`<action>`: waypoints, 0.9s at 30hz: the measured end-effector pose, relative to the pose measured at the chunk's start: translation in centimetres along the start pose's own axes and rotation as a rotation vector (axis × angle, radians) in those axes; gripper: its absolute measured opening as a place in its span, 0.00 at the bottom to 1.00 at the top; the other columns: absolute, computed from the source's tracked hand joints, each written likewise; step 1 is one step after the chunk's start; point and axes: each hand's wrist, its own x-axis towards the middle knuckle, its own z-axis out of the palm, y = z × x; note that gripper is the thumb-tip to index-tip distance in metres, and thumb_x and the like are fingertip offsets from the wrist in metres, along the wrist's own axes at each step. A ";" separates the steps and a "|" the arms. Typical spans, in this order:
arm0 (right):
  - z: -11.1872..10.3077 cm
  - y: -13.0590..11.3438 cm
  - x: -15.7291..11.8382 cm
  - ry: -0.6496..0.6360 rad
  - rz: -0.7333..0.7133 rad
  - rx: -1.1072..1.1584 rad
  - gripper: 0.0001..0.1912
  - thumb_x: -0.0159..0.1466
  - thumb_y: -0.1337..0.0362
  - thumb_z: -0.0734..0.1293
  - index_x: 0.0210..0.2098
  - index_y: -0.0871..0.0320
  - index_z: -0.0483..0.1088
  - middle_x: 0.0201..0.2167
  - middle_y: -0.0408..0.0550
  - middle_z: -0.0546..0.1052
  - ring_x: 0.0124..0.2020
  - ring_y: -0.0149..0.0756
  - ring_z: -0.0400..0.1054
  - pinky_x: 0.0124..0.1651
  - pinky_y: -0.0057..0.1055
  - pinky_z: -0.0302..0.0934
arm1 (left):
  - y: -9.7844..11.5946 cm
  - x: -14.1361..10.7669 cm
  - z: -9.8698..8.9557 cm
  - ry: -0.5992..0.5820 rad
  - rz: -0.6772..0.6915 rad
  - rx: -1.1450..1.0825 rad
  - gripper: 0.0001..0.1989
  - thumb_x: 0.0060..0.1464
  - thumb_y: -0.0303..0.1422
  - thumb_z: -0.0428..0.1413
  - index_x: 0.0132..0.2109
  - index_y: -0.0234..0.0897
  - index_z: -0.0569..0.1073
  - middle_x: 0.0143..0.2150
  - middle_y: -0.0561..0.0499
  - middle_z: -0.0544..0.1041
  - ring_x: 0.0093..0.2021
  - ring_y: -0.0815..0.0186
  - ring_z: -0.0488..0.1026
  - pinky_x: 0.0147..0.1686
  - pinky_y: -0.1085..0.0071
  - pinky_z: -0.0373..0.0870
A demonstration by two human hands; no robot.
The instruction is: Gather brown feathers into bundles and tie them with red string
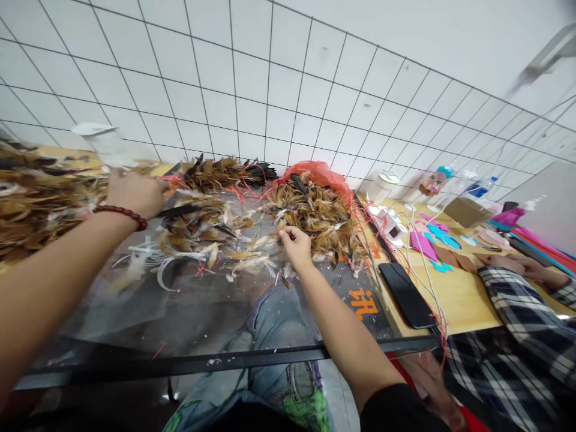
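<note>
My left hand (135, 193), with a red bead bracelet at the wrist, reaches to the back left beside a white container (105, 144); its fingers are partly hidden and blurred. Near the middle, my right hand (296, 245) pinches at the edge of a brown feather pile (315, 213); what lies between thumb and finger is too small to make out. Loose feathers (193, 225) and white strips (166, 258) are spread between the hands. A bigger heap of brown feathers (40, 204) is at the far left.
A red plastic bag (319, 174) lies behind the feathers, against a wire grid (252, 78). To the right are a black phone (407, 295), white cables, a white charger (387, 223) and coloured cutouts (443, 237). Another person's plaid sleeve (517, 306) is at the right.
</note>
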 end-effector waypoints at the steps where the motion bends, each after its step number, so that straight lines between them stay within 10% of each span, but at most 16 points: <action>1: 0.1 0.1 0.0 -0.003 0.006 0.012 0.13 0.60 0.54 0.63 0.31 0.57 0.74 0.24 0.41 0.74 0.28 0.32 0.66 0.36 0.27 0.61 | -0.1 0.3 -0.8 0.018 -0.026 0.060 0.19 0.52 0.34 0.49 0.45 0.30 0.78 0.43 0.35 0.79 0.51 0.47 0.71 0.56 0.43 0.54; 7: 0.4 0.1 0.0 -0.042 0.008 -0.026 0.11 0.59 0.55 0.65 0.30 0.56 0.74 0.24 0.39 0.74 0.27 0.32 0.66 0.36 0.27 0.60 | 1.7 0.1 0.8 -0.183 -0.006 0.129 0.23 0.47 0.39 0.53 0.48 0.32 0.79 0.49 0.33 0.79 0.48 0.41 0.72 0.52 0.39 0.58; 12: 0.5 -0.1 0.1 -0.076 0.013 -0.082 0.10 0.60 0.57 0.65 0.30 0.55 0.75 0.24 0.39 0.75 0.28 0.32 0.67 0.38 0.27 0.61 | 1.2 -0.7 3.3 0.051 0.138 0.204 0.13 0.51 0.30 0.49 0.35 0.34 0.78 0.44 0.38 0.79 0.51 0.49 0.70 0.60 0.38 0.40; 17: 0.4 0.0 0.2 -0.115 0.033 -0.140 0.11 0.60 0.57 0.65 0.31 0.54 0.76 0.24 0.39 0.75 0.28 0.32 0.68 0.40 0.28 0.62 | 0.1 -0.4 -0.1 0.179 0.149 0.177 0.16 0.54 0.32 0.47 0.40 0.30 0.77 0.43 0.37 0.79 0.49 0.52 0.71 0.59 0.48 0.54; 22: 0.2 -0.3 0.1 -0.134 0.032 -0.174 0.10 0.61 0.57 0.64 0.31 0.54 0.76 0.24 0.38 0.75 0.29 0.32 0.68 0.42 0.29 0.63 | 0.8 -0.2 -0.2 -0.050 -0.029 0.061 0.24 0.52 0.43 0.50 0.48 0.31 0.77 0.48 0.35 0.79 0.42 0.51 0.74 0.42 0.57 0.69; 27: 0.2 -0.2 0.1 -0.141 0.014 -0.188 0.10 0.61 0.57 0.64 0.32 0.53 0.76 0.24 0.38 0.75 0.28 0.32 0.68 0.42 0.28 0.63 | 0.8 -0.6 2.9 -0.123 -0.045 0.031 0.22 0.47 0.40 0.54 0.46 0.33 0.79 0.37 0.39 0.81 0.44 0.50 0.74 0.54 0.48 0.60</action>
